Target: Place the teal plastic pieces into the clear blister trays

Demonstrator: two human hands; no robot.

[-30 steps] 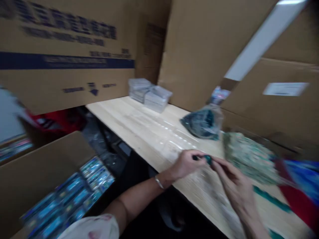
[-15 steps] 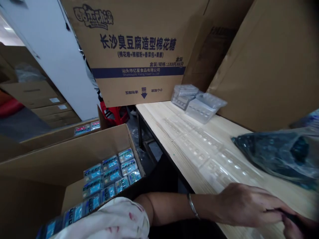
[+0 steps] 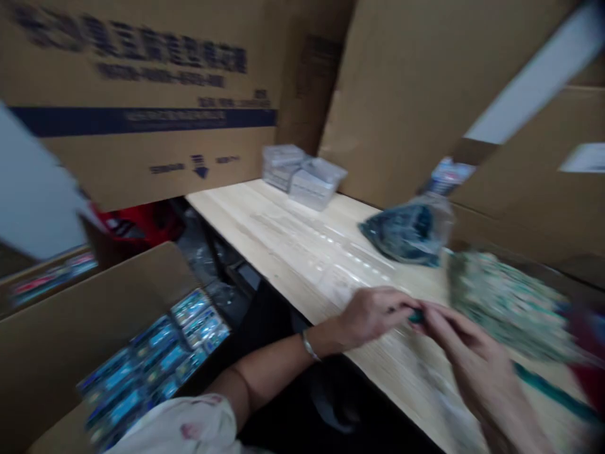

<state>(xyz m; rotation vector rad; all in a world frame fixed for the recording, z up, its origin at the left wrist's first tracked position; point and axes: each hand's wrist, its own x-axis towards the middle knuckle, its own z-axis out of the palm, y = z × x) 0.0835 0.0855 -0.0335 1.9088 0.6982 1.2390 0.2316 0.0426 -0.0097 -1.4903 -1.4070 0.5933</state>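
Note:
My left hand (image 3: 375,315), with a bracelet on its wrist, is pinched closed at one end of a small dark green piece (image 3: 416,315). My right hand (image 3: 472,350) closes its fingers on the other side of that piece, so the fingertips nearly meet over the table. Blur hides what exactly the piece is. A dark green strip (image 3: 553,392) lies on the table just right of my right hand. Beyond the hands, clear plastic trays (image 3: 326,249) with small raised bumps rest along the wooden table (image 3: 231,202).
A clear bag of dark green contents (image 3: 401,230) and a pile of green-and-beige packets (image 3: 510,296) stand on the right. Stacked clear plastic boxes (image 3: 314,183) sit at the table's far end. An open carton (image 3: 118,287) at left holds several blue packs (image 3: 155,353).
The view has swung right, bringing the packet pile and my whole right hand into sight. Both hands stay close together, now with the small green piece showing between their fingers.

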